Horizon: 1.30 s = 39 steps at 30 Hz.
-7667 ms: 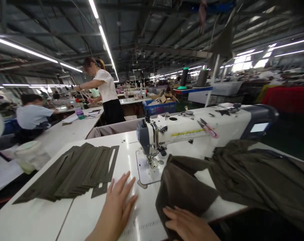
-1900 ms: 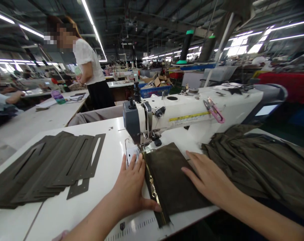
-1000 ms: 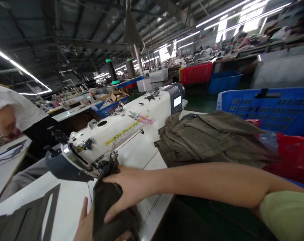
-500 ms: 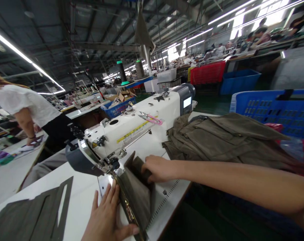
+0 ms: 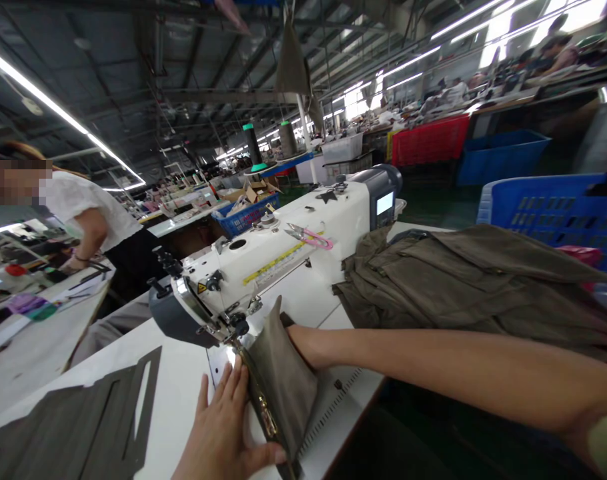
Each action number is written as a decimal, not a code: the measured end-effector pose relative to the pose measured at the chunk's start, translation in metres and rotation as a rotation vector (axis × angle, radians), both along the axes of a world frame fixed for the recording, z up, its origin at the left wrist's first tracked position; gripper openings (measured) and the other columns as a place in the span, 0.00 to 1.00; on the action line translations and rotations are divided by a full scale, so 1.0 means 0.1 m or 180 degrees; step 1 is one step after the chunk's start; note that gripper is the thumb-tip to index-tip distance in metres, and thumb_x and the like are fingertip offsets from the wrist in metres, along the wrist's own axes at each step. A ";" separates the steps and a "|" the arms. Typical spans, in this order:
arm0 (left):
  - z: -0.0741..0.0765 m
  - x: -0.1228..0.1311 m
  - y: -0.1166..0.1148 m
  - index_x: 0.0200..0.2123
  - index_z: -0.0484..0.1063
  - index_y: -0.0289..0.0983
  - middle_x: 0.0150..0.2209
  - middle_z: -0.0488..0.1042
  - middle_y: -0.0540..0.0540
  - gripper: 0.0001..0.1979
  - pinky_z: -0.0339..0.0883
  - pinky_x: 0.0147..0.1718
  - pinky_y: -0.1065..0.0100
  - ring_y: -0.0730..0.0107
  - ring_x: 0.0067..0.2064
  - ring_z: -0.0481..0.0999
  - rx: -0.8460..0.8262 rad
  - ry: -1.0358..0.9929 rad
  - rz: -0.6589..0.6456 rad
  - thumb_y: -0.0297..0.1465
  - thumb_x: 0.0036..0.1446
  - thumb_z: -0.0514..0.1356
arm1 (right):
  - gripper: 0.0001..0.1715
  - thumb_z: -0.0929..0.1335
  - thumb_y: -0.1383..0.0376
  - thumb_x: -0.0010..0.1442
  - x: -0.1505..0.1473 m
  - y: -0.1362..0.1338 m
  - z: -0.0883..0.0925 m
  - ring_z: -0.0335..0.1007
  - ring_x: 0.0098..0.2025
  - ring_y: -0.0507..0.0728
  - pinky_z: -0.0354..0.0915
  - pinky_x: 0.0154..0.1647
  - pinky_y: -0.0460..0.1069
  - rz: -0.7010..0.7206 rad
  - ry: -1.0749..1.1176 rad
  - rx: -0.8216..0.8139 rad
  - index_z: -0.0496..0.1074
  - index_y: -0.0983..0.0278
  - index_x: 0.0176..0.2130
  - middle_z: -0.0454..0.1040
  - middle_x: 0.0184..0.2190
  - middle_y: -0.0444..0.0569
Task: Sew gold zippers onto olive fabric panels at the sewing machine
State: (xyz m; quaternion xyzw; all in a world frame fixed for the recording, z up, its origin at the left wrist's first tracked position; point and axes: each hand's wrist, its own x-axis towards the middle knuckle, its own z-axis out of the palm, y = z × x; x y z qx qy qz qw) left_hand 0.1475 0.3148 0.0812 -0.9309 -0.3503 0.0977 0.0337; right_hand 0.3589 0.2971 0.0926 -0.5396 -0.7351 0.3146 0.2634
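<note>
My left hand [image 5: 218, 427] spreads its fingers wide against the zippered olive pouch [image 5: 283, 383] at the presser foot [image 5: 232, 341], while my right hand [image 5: 303, 345] sits behind it, fingers hidden, grip unclear

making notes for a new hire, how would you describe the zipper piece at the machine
Find the white sewing machine and look just below its grey head end. An olive fabric piece stands up there between the left hand and the right hand. Unlike the flat stack of slotted olive panels and the crumpled olive heap, it has a gold zipper along one edge.
</note>
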 end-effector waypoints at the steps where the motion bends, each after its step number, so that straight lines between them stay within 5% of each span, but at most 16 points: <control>1: 0.01 0.00 0.00 0.58 0.57 0.27 0.59 0.49 0.27 0.54 0.40 0.55 0.36 0.38 0.60 0.49 -0.0006 0.0032 0.0014 0.64 0.38 0.52 | 0.04 0.68 0.68 0.55 0.02 0.01 0.06 0.69 0.30 0.51 0.66 0.32 0.47 0.0182 -0.0059 -0.0093 0.71 0.68 0.31 0.73 0.29 0.44; 7: 0.05 0.04 -0.04 0.59 0.54 0.28 0.59 0.47 0.28 0.55 0.38 0.55 0.36 0.38 0.60 0.47 -0.0098 -0.0034 0.0101 0.63 0.37 0.54 | 0.10 0.70 0.78 0.39 0.47 -0.37 0.26 0.69 0.28 0.52 0.62 0.27 0.42 0.0992 -0.0721 -0.0382 0.74 0.68 0.26 0.75 0.23 0.41; 10: 0.13 0.09 -0.09 0.60 0.52 0.30 0.60 0.46 0.29 0.56 0.35 0.56 0.38 0.40 0.61 0.44 -0.0189 -0.0006 0.0227 0.62 0.34 0.57 | 0.13 0.65 0.80 0.40 0.68 -0.68 0.31 0.71 0.27 0.55 0.62 0.31 0.46 0.0412 -0.1724 0.0031 0.73 0.64 0.19 0.73 0.19 0.44; 14: 0.21 0.13 -0.15 0.60 0.49 0.26 0.61 0.45 0.28 0.60 0.32 0.57 0.39 0.40 0.62 0.40 -0.0391 0.0000 0.0381 0.63 0.32 0.57 | 0.17 0.61 0.77 0.44 0.49 -0.76 0.36 0.72 0.31 0.57 0.65 0.34 0.49 -0.0138 -0.1955 0.0672 0.75 0.61 0.27 0.76 0.27 0.48; 17: 0.18 0.10 -0.16 0.60 0.47 0.25 0.61 0.43 0.28 0.62 0.28 0.57 0.40 0.42 0.62 0.38 -0.0460 -0.0132 0.0409 0.63 0.32 0.56 | 0.24 0.59 0.76 0.51 0.05 -0.57 0.20 0.68 0.47 0.56 0.62 0.49 0.50 0.0105 -0.1457 0.1315 0.72 0.64 0.44 0.73 0.45 0.51; 19: 0.14 0.07 -0.15 0.61 0.45 0.26 0.61 0.43 0.29 0.63 0.27 0.58 0.41 0.43 0.62 0.39 -0.0505 -0.0215 0.0391 0.64 0.30 0.56 | 0.25 0.57 0.69 0.60 -0.18 -0.39 -0.03 0.51 0.60 0.58 0.49 0.60 0.56 0.0397 -0.1417 0.1581 0.61 0.69 0.57 0.58 0.58 0.54; 22: 0.10 0.04 -0.13 0.61 0.45 0.27 0.62 0.43 0.29 0.63 0.27 0.58 0.41 0.43 0.63 0.39 -0.0504 -0.0372 0.0345 0.65 0.30 0.55 | 0.33 0.59 0.58 0.61 -0.28 -0.19 -0.39 0.42 0.63 0.62 0.44 0.61 0.62 0.0316 -0.1586 0.1340 0.54 0.74 0.60 0.51 0.61 0.60; 25: 0.11 0.02 -0.14 0.61 0.47 0.26 0.61 0.45 0.29 0.63 0.28 0.58 0.40 0.42 0.63 0.39 -0.0486 -0.0488 0.0330 0.65 0.31 0.54 | 0.33 0.59 0.56 0.61 -0.21 -0.13 -0.58 0.39 0.64 0.62 0.41 0.61 0.62 0.0093 -0.1617 0.1371 0.54 0.73 0.60 0.48 0.62 0.60; 28: 0.07 0.00 -0.24 0.59 0.52 0.29 0.61 0.49 0.30 0.56 0.31 0.58 0.40 0.44 0.62 0.43 -0.0429 -0.0684 0.0312 0.63 0.35 0.56 | 0.32 0.59 0.58 0.62 -0.17 -0.15 -0.62 0.39 0.64 0.61 0.41 0.61 0.62 0.0084 -0.1634 0.1519 0.54 0.73 0.60 0.49 0.61 0.60; 31: -0.15 -0.05 -0.46 0.54 0.61 0.38 0.58 0.59 0.38 0.36 0.36 0.58 0.41 0.50 0.61 0.54 -0.0126 -0.1126 0.0204 0.53 0.47 0.58 | 0.31 0.58 0.59 0.62 -0.18 -0.16 -0.62 0.40 0.64 0.62 0.43 0.61 0.63 0.0092 -0.1659 0.1593 0.54 0.74 0.59 0.49 0.61 0.61; 35: -0.46 -0.26 -0.64 0.45 0.69 0.40 0.52 0.68 0.43 0.17 0.34 0.59 0.43 0.56 0.56 0.64 0.0774 -0.1807 -0.0549 0.43 0.55 0.55 | 0.28 0.57 0.63 0.63 -0.18 -0.14 -0.67 0.40 0.64 0.61 0.45 0.60 0.63 0.0297 -0.1697 0.1762 0.53 0.70 0.60 0.48 0.62 0.57; 37: -0.44 -0.45 -0.54 0.46 0.68 0.40 0.53 0.67 0.43 0.13 0.38 0.60 0.46 0.60 0.56 0.63 0.1096 -0.1715 -0.0713 0.34 0.59 0.51 | 0.27 0.56 0.65 0.63 -0.17 -0.13 -0.72 0.43 0.63 0.60 0.47 0.60 0.63 0.0464 -0.1727 0.1874 0.53 0.68 0.60 0.51 0.61 0.54; 39: -0.30 -0.68 -0.32 0.53 0.62 0.34 0.56 0.62 0.38 0.18 0.47 0.58 0.48 0.61 0.59 0.59 0.1347 -0.1322 -0.0106 0.26 0.59 0.47 | 0.27 0.56 0.64 0.64 -0.16 -0.11 -0.79 0.46 0.62 0.60 0.49 0.59 0.63 0.0506 -0.1729 0.1986 0.53 0.67 0.61 0.53 0.60 0.53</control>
